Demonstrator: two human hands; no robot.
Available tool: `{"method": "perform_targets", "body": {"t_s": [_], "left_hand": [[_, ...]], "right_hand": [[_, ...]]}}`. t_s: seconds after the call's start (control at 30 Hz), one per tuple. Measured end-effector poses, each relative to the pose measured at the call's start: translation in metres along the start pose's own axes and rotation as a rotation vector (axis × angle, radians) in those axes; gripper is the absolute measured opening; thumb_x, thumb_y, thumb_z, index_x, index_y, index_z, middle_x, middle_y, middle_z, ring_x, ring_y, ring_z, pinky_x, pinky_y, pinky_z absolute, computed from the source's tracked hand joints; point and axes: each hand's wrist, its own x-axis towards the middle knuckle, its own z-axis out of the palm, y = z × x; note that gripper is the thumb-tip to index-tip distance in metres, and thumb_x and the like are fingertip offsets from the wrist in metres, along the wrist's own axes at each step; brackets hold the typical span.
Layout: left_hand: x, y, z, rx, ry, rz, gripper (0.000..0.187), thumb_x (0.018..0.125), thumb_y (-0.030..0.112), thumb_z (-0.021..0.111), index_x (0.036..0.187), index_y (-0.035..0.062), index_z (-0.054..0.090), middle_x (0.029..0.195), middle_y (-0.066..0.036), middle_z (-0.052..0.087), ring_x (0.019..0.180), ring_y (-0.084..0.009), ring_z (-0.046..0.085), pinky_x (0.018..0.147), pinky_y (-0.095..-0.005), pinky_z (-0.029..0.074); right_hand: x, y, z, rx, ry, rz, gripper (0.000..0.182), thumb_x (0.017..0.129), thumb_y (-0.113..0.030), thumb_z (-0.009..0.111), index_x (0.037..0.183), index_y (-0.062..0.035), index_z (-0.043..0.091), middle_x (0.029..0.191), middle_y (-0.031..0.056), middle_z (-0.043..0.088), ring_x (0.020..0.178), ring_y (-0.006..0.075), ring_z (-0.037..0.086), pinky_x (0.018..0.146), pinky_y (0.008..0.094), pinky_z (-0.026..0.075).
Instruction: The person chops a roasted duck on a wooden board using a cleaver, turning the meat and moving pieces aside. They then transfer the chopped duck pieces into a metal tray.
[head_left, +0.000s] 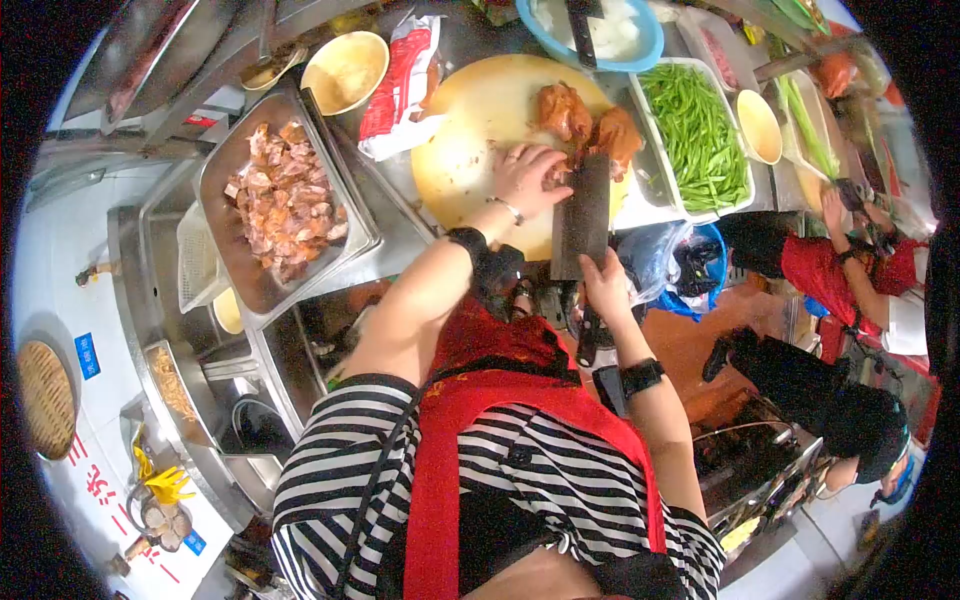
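Observation:
My right hand [608,288] grips a wide-bladed cleaver [583,222], its dark handle sticking out below my fingers. The blade reaches over the right side of a round yellow cutting board [465,115]. On the board, my left hand [528,182] is closed on a small piece of brown meat [558,176], just left of the blade; my fingers partly cover it. Two larger reddish-brown pieces of cooked meat, perhaps poultry, lie beyond: one [564,111] near the top and the other [617,138] by the blade's far end.
A metal tray [368,232] of chopped meat stands left. Behind are a beige bowl [346,72] and a red-white bag [400,90]. To the right sit a tray of sliced green vegetables [697,135] and a blue basin [655,45] with a knife across it. Co-workers [835,275] stand right.

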Motion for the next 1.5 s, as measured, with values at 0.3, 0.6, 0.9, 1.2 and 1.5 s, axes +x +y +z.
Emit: {"method": "perform_targets", "body": {"t_s": [0.3, 0.6, 0.9, 1.2, 1.5], "left_hand": [[-0.025, 0.023, -0.027, -0.507, 0.485, -0.289, 0.027, 0.068, -0.001, 0.059, 0.094, 0.0038, 0.055, 0.099, -0.009, 0.051, 0.073, -0.0188, 0.057, 0.06, -0.0261, 0.049], [-0.053, -0.011, -0.236, 0.104, 0.952, -0.188, 0.023, 0.07, 0.01, 0.063, 0.093, 0.0076, 0.058, 0.1, -0.012, 0.055, 0.094, -0.0262, 0.052, 0.08, -0.0348, 0.042], [-0.052, -0.014, -0.208, 0.032, 0.58, -0.37, 0.02, 0.068, 0.011, 0.062, 0.088, 0.0072, 0.06, 0.096, -0.013, 0.058, 0.095, -0.029, 0.052, 0.082, -0.0389, 0.04], [0.03, -0.018, -0.038, 0.307, 0.047, -0.331, 0.03, 0.069, 0.014, 0.056, 0.098, 0.0066, 0.053, 0.099, -0.014, 0.056, 0.097, -0.0292, 0.051, 0.082, -0.0371, 0.041], [-0.033, -0.064, -0.058, 0.133, -0.031, 0.008, 0.022, 0.08, 0.022, 0.053, 0.097, 0.0086, 0.059, 0.083, -0.013, 0.059, 0.084, -0.0287, 0.056, 0.073, -0.0365, 0.045]], "right_hand": [[0.001, -0.007, 0.042, 0.193, -0.184, -0.37, 0.02, 0.082, -0.008, 0.05, 0.099, 0.0018, 0.046, 0.072, 0.0079, 0.053, 0.041, 0.0117, 0.045, 0.032, 0.0239, 0.038], [-0.02, -0.177, 0.106, -0.047, -0.58, -0.391, 0.031, 0.081, -0.022, 0.054, 0.101, -0.0002, 0.046, 0.067, 0.0184, 0.058, 0.053, 0.0281, 0.058, 0.049, 0.0373, 0.045], [0.009, -0.106, 0.043, -0.381, -0.072, -0.613, 0.027, 0.081, -0.024, 0.054, 0.096, -0.0027, 0.05, 0.07, 0.0224, 0.058, 0.068, 0.0412, 0.056, 0.058, 0.0455, 0.045], [-0.015, -0.017, -0.028, -1.02, 0.103, -0.304, 0.025, 0.08, -0.027, 0.052, 0.09, -0.0049, 0.046, 0.057, 0.0181, 0.057, 0.052, 0.0369, 0.056, 0.047, 0.0453, 0.045], [-0.015, -0.026, -0.041, -0.793, 0.178, -0.32, 0.021, 0.08, -0.025, 0.053, 0.081, -0.0056, 0.044, 0.054, 0.0224, 0.053, 0.052, 0.0401, 0.054, 0.046, 0.0493, 0.042]]}}
